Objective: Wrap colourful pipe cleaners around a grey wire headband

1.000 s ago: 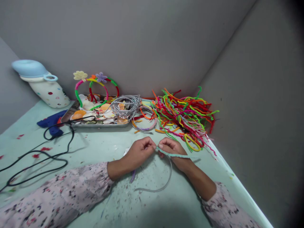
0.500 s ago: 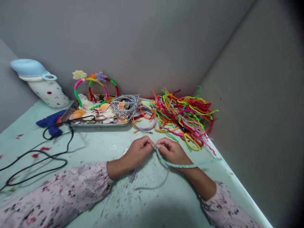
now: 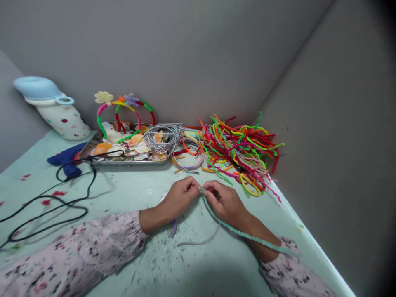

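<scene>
L hand [image 3: 181,197] & R hand [image 3: 224,202] both pinch one end of the teal fuzzy stick [image 3: 244,234], low over the table [image 3: 148,181]. Its long tail lies across the R sleeve [image 3: 287,272]. The tail may snag there & yank the end out of the fingers.

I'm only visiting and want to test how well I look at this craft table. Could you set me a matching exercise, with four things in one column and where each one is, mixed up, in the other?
Things:
1. teal pipe cleaner
2. blue glue gun
3. heap of coloured pipe cleaners
4. spotted jug

Places:
A. far left, against the wall
B. just right of the metal tray
C. pinched between the left hand and the right hand
D. just left of the tray

Pairs: 1-C, 2-D, 3-B, 4-A.
</scene>
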Demonstrator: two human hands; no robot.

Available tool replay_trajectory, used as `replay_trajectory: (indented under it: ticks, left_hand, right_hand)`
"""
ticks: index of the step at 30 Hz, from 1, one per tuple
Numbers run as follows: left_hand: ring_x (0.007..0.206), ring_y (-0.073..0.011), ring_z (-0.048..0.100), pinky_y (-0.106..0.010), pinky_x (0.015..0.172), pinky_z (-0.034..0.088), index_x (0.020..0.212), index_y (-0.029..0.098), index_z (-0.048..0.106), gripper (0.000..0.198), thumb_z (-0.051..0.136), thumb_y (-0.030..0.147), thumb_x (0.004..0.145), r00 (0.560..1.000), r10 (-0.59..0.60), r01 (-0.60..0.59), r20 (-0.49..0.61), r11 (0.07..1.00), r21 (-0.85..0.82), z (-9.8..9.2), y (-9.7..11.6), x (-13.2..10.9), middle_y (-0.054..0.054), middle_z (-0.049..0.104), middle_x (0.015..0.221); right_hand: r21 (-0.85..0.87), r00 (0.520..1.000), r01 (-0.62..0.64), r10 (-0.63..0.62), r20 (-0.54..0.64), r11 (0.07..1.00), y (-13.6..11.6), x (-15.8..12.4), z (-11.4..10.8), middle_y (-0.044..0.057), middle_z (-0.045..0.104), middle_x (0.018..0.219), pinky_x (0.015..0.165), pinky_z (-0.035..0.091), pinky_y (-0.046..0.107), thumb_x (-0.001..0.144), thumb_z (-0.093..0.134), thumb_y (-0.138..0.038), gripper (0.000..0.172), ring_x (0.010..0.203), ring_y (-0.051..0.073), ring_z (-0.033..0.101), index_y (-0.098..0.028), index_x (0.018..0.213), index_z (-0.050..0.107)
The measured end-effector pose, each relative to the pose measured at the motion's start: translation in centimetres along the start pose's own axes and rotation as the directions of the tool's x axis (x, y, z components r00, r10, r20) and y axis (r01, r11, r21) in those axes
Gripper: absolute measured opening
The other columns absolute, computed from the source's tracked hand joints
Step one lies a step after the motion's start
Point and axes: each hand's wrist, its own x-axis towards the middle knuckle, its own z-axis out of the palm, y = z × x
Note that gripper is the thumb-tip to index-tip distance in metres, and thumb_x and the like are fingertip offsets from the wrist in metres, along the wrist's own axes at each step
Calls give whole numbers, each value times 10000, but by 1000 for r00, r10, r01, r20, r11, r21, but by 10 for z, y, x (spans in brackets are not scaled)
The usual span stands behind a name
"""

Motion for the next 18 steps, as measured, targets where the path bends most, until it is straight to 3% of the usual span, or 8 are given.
replay_trajectory:
  ticks: [12,18]
  left_hand:
    - [626,-109,411,-219,582,320,746,152,538,165,459,275,822,1000,-15,15,7,1000,14,0,0,1,30,475,651]
    - [615,-104,395,-219,573,310,728,151,521,163,465,272,822,1000,-19,19,3,1000,8,0,2,1,37,447,636]
  right_hand:
    - [-385,990,139,-143,18,912,-1,-2,3,42,680,839,652,387,274,926,434,-203,150,678,160,615,-176,975,574]
    - [-350,985,170,-173,21,921,-4,-1,-2,45,644,830,687,399,279,897,466,-185,115,730,172,587,-180,957,564]
